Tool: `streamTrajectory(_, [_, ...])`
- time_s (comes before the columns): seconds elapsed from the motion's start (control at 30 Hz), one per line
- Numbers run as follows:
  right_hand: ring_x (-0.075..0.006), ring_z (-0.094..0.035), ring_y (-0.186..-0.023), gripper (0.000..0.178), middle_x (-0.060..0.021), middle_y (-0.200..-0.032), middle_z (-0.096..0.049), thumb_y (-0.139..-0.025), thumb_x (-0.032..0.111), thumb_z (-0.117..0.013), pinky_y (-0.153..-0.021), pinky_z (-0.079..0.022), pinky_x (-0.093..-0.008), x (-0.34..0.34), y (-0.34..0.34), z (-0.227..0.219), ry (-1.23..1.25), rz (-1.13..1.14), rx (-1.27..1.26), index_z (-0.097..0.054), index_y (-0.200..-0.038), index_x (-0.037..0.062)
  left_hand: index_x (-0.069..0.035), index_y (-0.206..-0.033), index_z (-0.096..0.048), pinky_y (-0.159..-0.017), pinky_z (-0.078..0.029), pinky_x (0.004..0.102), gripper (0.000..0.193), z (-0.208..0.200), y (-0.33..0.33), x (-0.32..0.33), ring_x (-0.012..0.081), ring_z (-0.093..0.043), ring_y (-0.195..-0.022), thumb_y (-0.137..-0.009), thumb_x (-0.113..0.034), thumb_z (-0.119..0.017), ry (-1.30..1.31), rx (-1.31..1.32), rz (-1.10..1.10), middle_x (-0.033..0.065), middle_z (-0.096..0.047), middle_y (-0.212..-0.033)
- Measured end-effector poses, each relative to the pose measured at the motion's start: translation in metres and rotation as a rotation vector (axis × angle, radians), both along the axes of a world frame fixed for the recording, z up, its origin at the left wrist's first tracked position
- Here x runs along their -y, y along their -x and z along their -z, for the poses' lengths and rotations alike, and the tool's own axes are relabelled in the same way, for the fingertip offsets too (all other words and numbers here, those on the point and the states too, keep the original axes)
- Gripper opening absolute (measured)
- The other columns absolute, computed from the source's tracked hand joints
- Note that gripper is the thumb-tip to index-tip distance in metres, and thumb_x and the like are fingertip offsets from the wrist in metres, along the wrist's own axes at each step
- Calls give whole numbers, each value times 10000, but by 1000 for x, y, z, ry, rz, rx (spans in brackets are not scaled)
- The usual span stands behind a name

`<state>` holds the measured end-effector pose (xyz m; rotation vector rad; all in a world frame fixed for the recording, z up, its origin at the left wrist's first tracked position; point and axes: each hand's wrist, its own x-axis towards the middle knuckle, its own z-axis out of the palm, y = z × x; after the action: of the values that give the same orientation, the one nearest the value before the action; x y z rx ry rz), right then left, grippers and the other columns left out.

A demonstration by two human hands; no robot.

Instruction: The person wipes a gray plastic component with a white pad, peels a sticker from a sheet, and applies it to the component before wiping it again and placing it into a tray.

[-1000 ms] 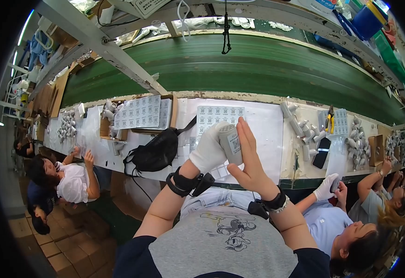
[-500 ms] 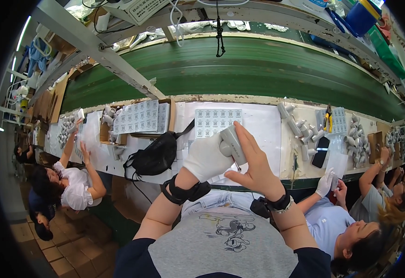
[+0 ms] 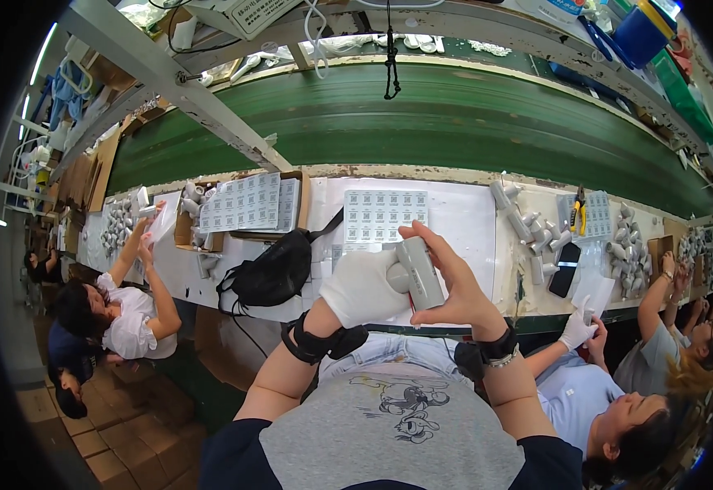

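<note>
In front of my body I hold a grey T-shaped plastic device (image 3: 423,273), its wide cylindrical head slightly tilted. My left hand (image 3: 359,289), in a white glove, is closed round the device's narrower part and hides most of it. My bare right hand (image 3: 461,282) spans the head, fingertips at the far end and thumb at the near end. Just beyond the hands lies a sheet of square printed stickers (image 3: 385,211) on the white table covering (image 3: 462,220). Black straps circle both my wrists.
Left of my hands lie a black pouch (image 3: 273,273) and a carton (image 3: 303,204) with more sticker sheets. To the right are several grey devices (image 3: 536,233), a black phone (image 3: 565,269) and yellow pliers (image 3: 577,211). Beyond runs a green conveyor belt (image 3: 422,122). Co-workers sit on both sides.
The device has turned and shifted slightly right and nearer. My right hand, earlier flat along its side with fingers stretched, now curls round its ends. The left hand keeps its grip.
</note>
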<state>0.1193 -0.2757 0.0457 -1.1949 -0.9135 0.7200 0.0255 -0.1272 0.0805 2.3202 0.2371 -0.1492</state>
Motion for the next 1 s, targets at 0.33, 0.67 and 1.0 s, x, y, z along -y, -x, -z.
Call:
streamTrajectory(0.33, [-178, -493, -1087, 659, -107, -1194, -513, -763, 265, -672, -891, -400, -307, 12, -36, 107, 235, 135, -375, -363, -1314, 78, -24, -1021, -569, -682, -473, 246, 398, 74, 9, -13, 102, -577, -793, -654, -92, -709, 895, -150, -367, 49, -609, -941])
streamTrajectory(0.67, [-261, -548, -891, 402, -141, -988, -524, -714, 221, -664, -718, -483, -342, -22, 16, 243, 713, 350, 520, -558, -1080, 96, -2, -981, -576, -568, -453, 203, 354, 95, 36, -28, 56, -558, -681, -666, -90, -712, 585, -25, -502, 25, -617, -818])
streamTrajectory(1.0, [-248, -575, -772, 270, -109, -888, -565, -728, 118, -571, -627, -480, -332, -37, -3, 266, 741, 380, 602, -553, -997, 94, 16, -972, -586, -709, -468, 230, 367, 55, 26, -17, 78, -577, -765, -647, -88, -719, 398, -2, -439, 53, -641, -872])
